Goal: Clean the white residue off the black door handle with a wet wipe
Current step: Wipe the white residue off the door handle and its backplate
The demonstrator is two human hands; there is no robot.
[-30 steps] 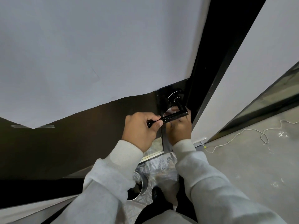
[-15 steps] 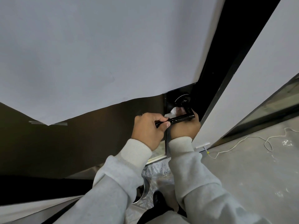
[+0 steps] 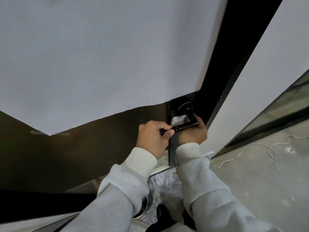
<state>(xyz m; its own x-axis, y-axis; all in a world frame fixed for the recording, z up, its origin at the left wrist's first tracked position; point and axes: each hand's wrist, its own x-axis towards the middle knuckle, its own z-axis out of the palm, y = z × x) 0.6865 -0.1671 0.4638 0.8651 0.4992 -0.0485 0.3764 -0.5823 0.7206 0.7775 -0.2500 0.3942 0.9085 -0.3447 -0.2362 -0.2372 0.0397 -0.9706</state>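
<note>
Door handle [image 3: 185,126]: glossy black lever type, straight bar approx. horizontal, slightly raised toward its right end. Bar joins via short neck to round black rose [image 3: 185,107] just above it, mounted on dark door [image 3: 83,148] near door's right edge. Free (left) end of bar hidden inside a closed fist; mid and right sections visible, w/ bright reflections along top face. Residue: can't tell at this res.

Wet wipe [image 3: 178,119]: white, crumpled, bunched just behind/above bar, below rose, touching handle at neck side.
</note>
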